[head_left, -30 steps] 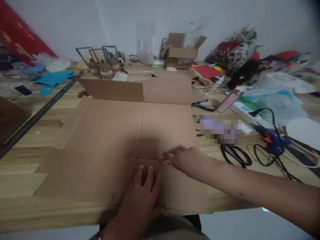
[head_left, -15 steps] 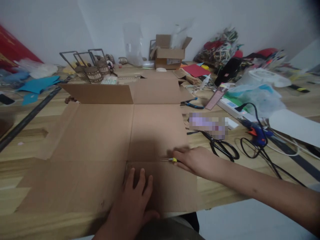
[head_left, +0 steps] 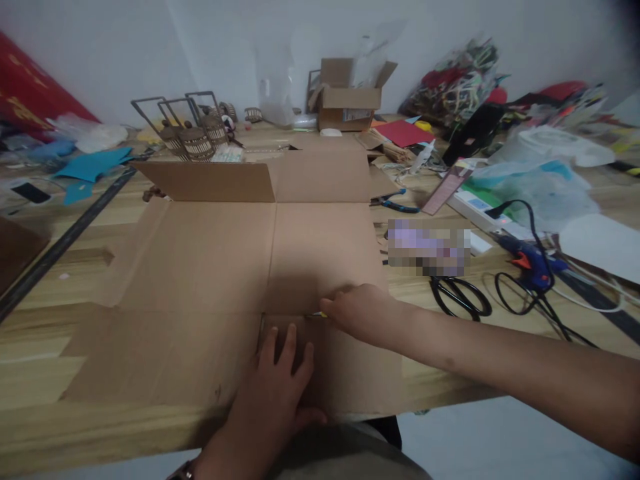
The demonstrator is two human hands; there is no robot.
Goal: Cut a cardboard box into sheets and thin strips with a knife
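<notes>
A large flattened cardboard box [head_left: 220,260] lies spread over the wooden table [head_left: 45,320], its far flaps standing up. My left hand [head_left: 280,380] presses flat on the near flap, fingers together. My right hand [head_left: 357,310] is closed around a small yellow-tipped knife [head_left: 320,315], whose tip rests on the fold line just beyond my left fingers. Most of the tool is hidden inside the fist.
Black scissors [head_left: 460,297] lie right of the cardboard, beside a blue glue gun [head_left: 533,257] with a looped black cable. Pliers [head_left: 393,200], a small open carton [head_left: 347,100], wire-handled baskets [head_left: 195,137], blue paper [head_left: 93,163] and plastic bags crowd the far and right sides.
My right hand slid the knife tip a little leftward along the fold line, toward my left fingers. The left hand stayed pressed on the flap; the view shifted slightly.
</notes>
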